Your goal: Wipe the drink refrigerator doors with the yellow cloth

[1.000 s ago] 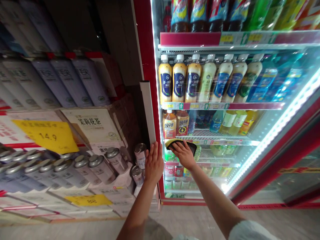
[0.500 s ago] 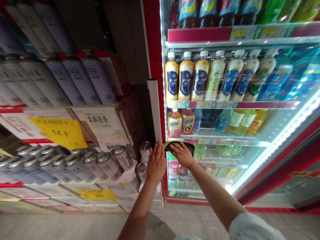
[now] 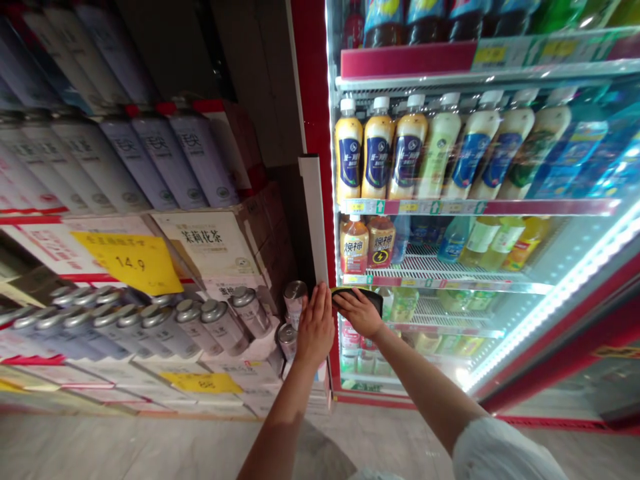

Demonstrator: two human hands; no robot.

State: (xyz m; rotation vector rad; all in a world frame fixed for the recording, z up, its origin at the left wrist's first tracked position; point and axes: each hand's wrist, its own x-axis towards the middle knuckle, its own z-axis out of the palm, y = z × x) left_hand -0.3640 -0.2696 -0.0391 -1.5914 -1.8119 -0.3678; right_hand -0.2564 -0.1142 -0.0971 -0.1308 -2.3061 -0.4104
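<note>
My left hand (image 3: 316,325) lies flat against the red frame at the left side of a lit drinks fridge, just below a white handle strip (image 3: 315,217). Its fingers point up and are stretched out, with nothing in them. Beside it, my right hand (image 3: 359,312) presses on a black pad with a yellow-green edge (image 3: 376,300), at the left edge of the fridge front. The fingers of this hand lie over the pad, and its underside is hidden.
Fridge shelves hold bottles, among them a yellow one with a blue label (image 3: 349,155). At the left, silver cans (image 3: 215,327) and purple cans (image 3: 200,160) stand on stacked boxes with yellow price signs (image 3: 135,262). Grey floor (image 3: 150,447) runs below.
My right hand and the pad have shifted slightly left, closer to my left hand. The view has moved a little, and my left hand stays on the frame.
</note>
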